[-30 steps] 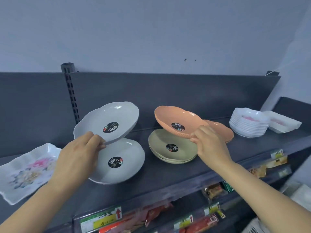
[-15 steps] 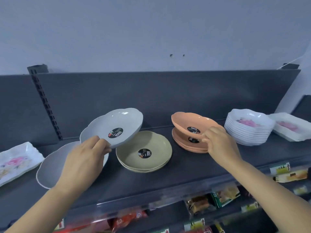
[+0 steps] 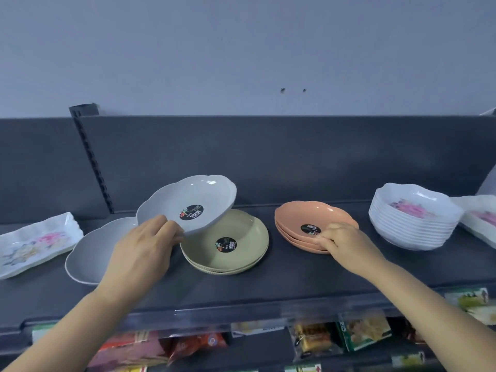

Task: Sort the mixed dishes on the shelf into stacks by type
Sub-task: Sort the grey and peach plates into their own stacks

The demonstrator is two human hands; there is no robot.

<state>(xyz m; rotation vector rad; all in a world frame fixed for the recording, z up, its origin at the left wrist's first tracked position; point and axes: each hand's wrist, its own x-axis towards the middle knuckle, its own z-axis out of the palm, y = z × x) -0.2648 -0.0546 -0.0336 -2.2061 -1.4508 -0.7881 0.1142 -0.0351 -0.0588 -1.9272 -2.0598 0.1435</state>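
Observation:
My left hand [image 3: 142, 251] grips the near rim of a grey scalloped plate [image 3: 193, 200], held tilted in the air above the shelf. A second grey plate [image 3: 91, 251] lies flat below and to its left, partly hidden by my hand. Beige plates [image 3: 241, 234] sit stacked in the middle, the raised grey plate overlapping their left edge. My right hand [image 3: 346, 242] pinches the near rim of the top orange plate [image 3: 303, 214], which rests on the orange stack [image 3: 298, 241].
A flat white floral tray [image 3: 35, 242] lies at the far left. A tall stack of white floral bowls [image 3: 413, 221] and another white dish [image 3: 480, 218] stand at the right. The dark shelf [image 3: 268, 285] has a back panel; packaged goods hang below.
My right hand has lowered the orange plate onto the orange stack. My left hand still holds the grey plate aloft, now over the beige stack's left edge. The view has shifted right.

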